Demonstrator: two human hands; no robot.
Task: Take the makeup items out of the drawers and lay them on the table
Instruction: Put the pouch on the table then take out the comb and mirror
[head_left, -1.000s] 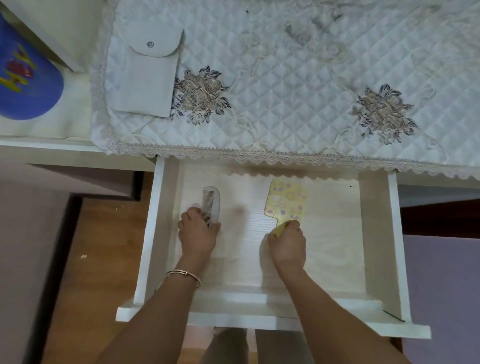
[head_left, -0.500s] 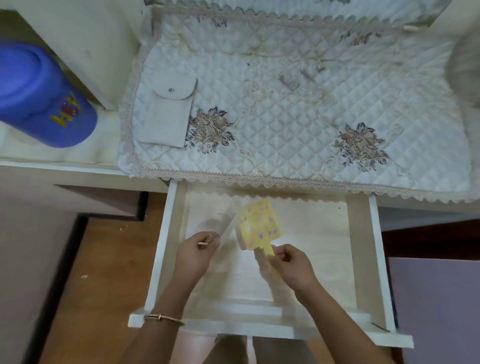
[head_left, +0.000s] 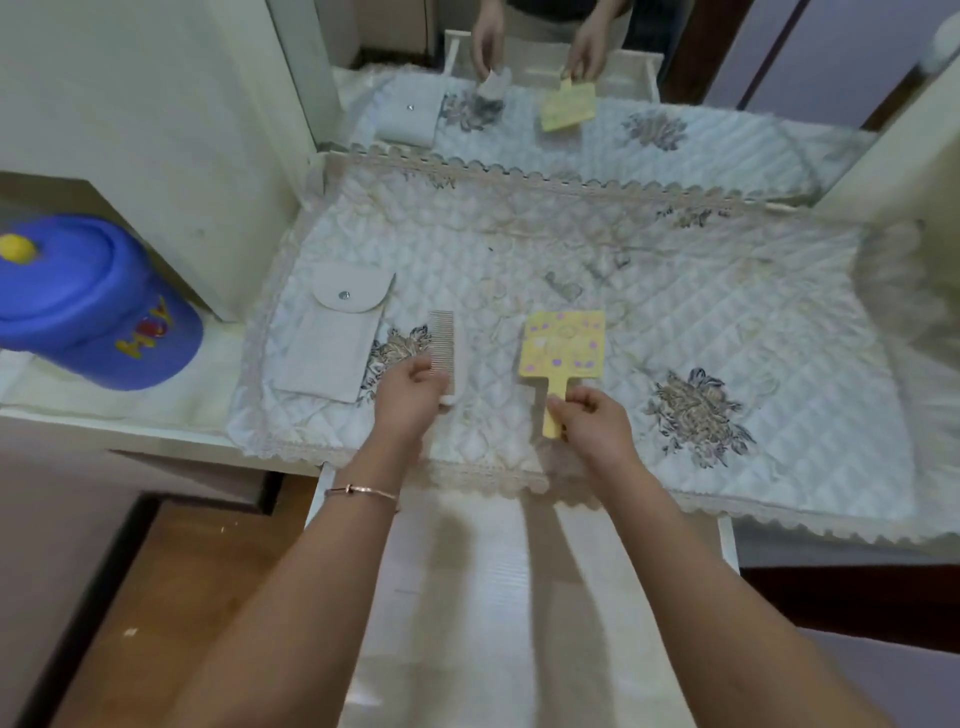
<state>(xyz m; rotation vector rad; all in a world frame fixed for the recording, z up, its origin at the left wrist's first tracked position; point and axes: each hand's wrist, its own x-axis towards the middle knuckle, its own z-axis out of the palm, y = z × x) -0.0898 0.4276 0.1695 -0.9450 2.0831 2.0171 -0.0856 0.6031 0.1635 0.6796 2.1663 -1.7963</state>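
Over the tabletop (head_left: 727, 322), your left hand (head_left: 410, 392) grips a comb (head_left: 447, 338), your right hand (head_left: 597, 421) pinches a yellow paddle (head_left: 563, 343). A pouch (head_left: 332, 338) lies just beside the comb.

A white quilted cloth (head_left: 649, 291) with embroidered flowers and a lace edge is spread out. A pale snap-buttoned pouch (head_left: 332, 338) is laid on its left part. A blue lidded tub (head_left: 93, 306) is seen left of the cloth, a wall mirror (head_left: 675, 104) behind it, and wooden floor (head_left: 171, 597) below its left corner.
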